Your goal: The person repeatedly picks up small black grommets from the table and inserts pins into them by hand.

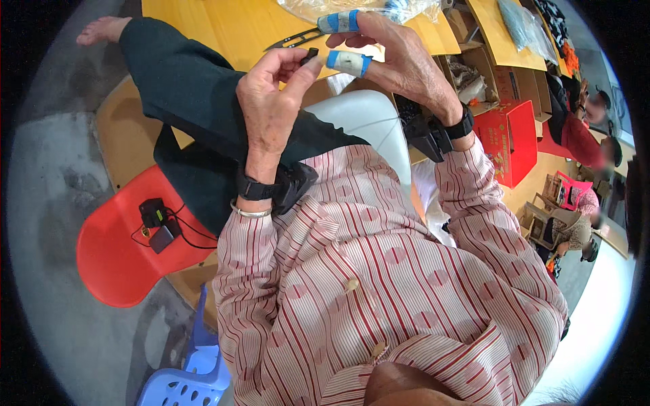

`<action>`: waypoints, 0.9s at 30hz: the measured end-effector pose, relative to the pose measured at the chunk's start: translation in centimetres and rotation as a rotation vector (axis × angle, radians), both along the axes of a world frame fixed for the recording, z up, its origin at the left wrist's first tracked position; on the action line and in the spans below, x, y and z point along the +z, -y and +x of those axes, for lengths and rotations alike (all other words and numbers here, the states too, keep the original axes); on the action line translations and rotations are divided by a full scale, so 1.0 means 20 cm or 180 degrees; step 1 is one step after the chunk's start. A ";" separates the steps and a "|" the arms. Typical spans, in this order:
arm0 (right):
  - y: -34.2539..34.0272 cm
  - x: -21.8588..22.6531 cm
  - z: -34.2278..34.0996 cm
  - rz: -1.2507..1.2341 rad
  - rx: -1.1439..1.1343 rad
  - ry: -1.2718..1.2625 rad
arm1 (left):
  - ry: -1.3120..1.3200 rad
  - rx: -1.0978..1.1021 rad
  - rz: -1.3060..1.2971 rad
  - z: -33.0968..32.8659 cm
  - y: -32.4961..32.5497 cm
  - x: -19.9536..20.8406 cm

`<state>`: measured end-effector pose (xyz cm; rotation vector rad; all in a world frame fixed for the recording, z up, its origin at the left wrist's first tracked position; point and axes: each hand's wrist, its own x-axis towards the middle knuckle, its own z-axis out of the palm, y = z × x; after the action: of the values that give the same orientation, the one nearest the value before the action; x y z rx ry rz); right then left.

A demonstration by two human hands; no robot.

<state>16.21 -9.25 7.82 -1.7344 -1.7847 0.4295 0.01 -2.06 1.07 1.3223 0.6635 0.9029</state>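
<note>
**A:** ok so starting big: we've got the yellow table (230,27) up top, a red chair (115,257) on our left with a little black gadget and wires (161,223) lying on it, and a blue plastic stool (189,379) lower down. Off to the right there's a red box (509,139) and other people sitting well apart from us

**B:** and our hands? Both are up above the lap, just in front of the table edge

**A:** yeah. Our left hand (271,101) has its grip closed down to a thumb-and-forefinger pinch on a small dark piece (309,55). Our right hand (399,61) comes in right beside it, and two of its fingers are wrapped in blue and white tape (349,63). That grip is loosely curled, and we honestly can't tell if it's pinching anything or only meeting the piece

**B:** how do we reckon the piece handles?

**A:** tiny and surely very light, looks hard rather than squishy. Easy to fumble, so we'd say fingertip pinch across its sides is the only real hold

**B:** what can't we make out?

**A:** its exact shape, it's half buried in the fingertips. There's a pair of thread snips (294,39) on the table behind the right fingers, partly covered. The clear plastic bag (352,7) is cut off at the top edge
</note>
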 end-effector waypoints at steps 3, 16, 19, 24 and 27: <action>0.01 -0.01 0.03 0.0447 0.0350 0.0873 | 0.0237 -0.0179 -0.0582 -0.02 -0.01 0.04; 0.02 -0.07 -0.03 0.0987 0.0293 0.2445 | 0.0491 -0.0397 -0.1038 0.01 0.01 0.06; 0.02 -0.07 -0.02 0.1142 0.0323 0.2387 | 0.0496 -0.0432 -0.1026 0.02 0.01 0.08; 0.04 -0.08 -0.03 0.1087 0.0264 0.2126 | 0.0453 -0.0485 -0.1059 0.02 0.01 0.09; 0.04 -0.09 -0.03 0.1111 0.0265 0.1914 | 0.0426 -0.0561 -0.1058 0.02 0.01 0.10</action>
<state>15.59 -10.15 6.05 -1.6373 -2.1798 -0.4024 0.37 -2.17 2.99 0.9968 0.5556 0.6966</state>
